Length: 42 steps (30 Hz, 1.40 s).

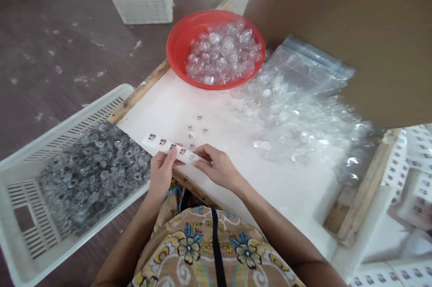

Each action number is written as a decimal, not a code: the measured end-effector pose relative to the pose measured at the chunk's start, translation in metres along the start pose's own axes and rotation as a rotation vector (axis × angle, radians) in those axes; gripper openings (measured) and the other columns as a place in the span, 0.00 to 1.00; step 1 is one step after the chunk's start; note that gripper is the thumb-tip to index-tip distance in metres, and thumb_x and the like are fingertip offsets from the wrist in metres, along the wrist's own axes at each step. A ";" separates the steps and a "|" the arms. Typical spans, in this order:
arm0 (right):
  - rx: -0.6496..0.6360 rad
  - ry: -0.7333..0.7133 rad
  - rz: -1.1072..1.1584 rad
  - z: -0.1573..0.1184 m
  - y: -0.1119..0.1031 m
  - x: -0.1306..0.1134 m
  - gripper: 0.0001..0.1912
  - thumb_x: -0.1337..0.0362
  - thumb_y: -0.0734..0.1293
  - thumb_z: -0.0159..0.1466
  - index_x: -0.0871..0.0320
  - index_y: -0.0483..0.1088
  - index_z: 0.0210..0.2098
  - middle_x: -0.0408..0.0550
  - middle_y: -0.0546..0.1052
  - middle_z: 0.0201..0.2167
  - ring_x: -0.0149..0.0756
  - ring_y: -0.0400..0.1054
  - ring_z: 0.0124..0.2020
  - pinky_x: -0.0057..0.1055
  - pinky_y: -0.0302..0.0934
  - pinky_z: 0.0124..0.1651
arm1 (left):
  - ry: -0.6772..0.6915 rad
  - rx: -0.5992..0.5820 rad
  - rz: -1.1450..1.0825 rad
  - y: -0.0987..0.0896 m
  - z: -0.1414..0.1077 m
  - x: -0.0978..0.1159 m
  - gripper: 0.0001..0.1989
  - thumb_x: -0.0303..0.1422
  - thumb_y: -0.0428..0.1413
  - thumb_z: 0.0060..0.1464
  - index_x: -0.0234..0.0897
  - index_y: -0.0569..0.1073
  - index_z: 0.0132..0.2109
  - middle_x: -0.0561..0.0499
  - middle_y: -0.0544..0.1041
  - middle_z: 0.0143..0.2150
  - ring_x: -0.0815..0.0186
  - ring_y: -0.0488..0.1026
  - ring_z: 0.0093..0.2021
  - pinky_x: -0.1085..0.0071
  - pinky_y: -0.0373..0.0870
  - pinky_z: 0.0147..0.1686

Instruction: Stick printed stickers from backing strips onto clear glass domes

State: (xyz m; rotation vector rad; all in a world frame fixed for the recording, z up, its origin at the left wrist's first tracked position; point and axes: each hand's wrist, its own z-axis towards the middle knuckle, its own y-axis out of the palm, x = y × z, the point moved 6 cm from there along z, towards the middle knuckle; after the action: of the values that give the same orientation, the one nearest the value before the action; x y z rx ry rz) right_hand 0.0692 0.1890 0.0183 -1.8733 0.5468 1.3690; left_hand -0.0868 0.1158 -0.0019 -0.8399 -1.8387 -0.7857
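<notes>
A white strip printed with a row of small dark figures lies slanted over the table's near edge. My left hand pinches it around its middle, thumb on top. At the strip's right end my right hand has its thumb and finger closed on the end. Just beyond the strip, several small loose printed pieces rest on the white table. Many clear round plastic pieces are heaped on the table's right half.
A red basin of clear pieces stands at the back, beside a plastic bag. On the left is a white crate full of clear pieces; another crate stands behind. Printed sheets lie far right, below brown cardboard.
</notes>
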 end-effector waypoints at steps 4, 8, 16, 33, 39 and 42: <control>0.133 -0.058 0.038 0.000 0.000 -0.007 0.07 0.67 0.67 0.62 0.56 0.71 0.41 0.47 0.77 0.39 0.32 0.70 0.38 0.30 0.65 0.41 | 0.006 -0.050 0.141 0.013 -0.006 -0.004 0.18 0.44 0.62 0.52 0.35 0.81 0.42 0.45 0.82 0.41 0.57 0.80 0.36 0.66 0.79 0.33; 0.275 -0.140 -0.067 -0.005 -0.005 -0.020 0.04 0.70 0.65 0.62 0.56 0.71 0.33 0.46 0.75 0.33 0.34 0.69 0.38 0.32 0.65 0.42 | 0.002 -0.075 0.157 0.022 -0.009 -0.009 0.19 0.45 0.61 0.53 0.35 0.81 0.44 0.43 0.80 0.48 0.58 0.80 0.38 0.66 0.80 0.33; 0.501 0.185 0.084 -0.025 -0.078 0.045 0.06 0.61 0.66 0.61 0.56 0.68 0.30 0.42 0.72 0.25 0.30 0.65 0.26 0.28 0.60 0.31 | -0.018 -0.055 0.015 0.014 0.003 -0.017 0.15 0.42 0.62 0.52 0.36 0.81 0.42 0.45 0.81 0.45 0.61 0.79 0.38 0.69 0.79 0.32; 0.393 0.299 -0.098 -0.027 -0.078 0.073 0.06 0.60 0.65 0.59 0.55 0.67 0.29 0.42 0.72 0.23 0.30 0.64 0.24 0.28 0.57 0.29 | -0.034 -0.072 -0.016 0.015 0.007 -0.012 0.15 0.41 0.62 0.52 0.36 0.81 0.43 0.46 0.81 0.41 0.65 0.77 0.34 0.70 0.78 0.31; 0.521 0.341 -0.011 -0.033 -0.105 0.077 0.07 0.58 0.65 0.59 0.56 0.67 0.31 0.41 0.71 0.23 0.31 0.65 0.25 0.28 0.59 0.30 | -0.036 -0.076 -0.007 0.015 0.004 -0.011 0.16 0.41 0.62 0.52 0.35 0.80 0.43 0.45 0.81 0.44 0.64 0.77 0.35 0.70 0.79 0.30; 0.514 0.334 -0.019 -0.028 -0.107 0.074 0.08 0.58 0.65 0.59 0.56 0.68 0.31 0.42 0.72 0.24 0.31 0.66 0.26 0.29 0.60 0.31 | -0.034 -0.084 -0.006 0.016 0.004 -0.012 0.16 0.41 0.62 0.52 0.35 0.80 0.43 0.45 0.80 0.45 0.64 0.77 0.36 0.70 0.78 0.30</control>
State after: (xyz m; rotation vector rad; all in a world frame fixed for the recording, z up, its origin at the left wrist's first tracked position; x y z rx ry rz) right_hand 0.1873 0.2415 -0.0136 -1.6688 0.9458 0.7988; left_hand -0.0720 0.1257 -0.0123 -0.9062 -1.8496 -0.8620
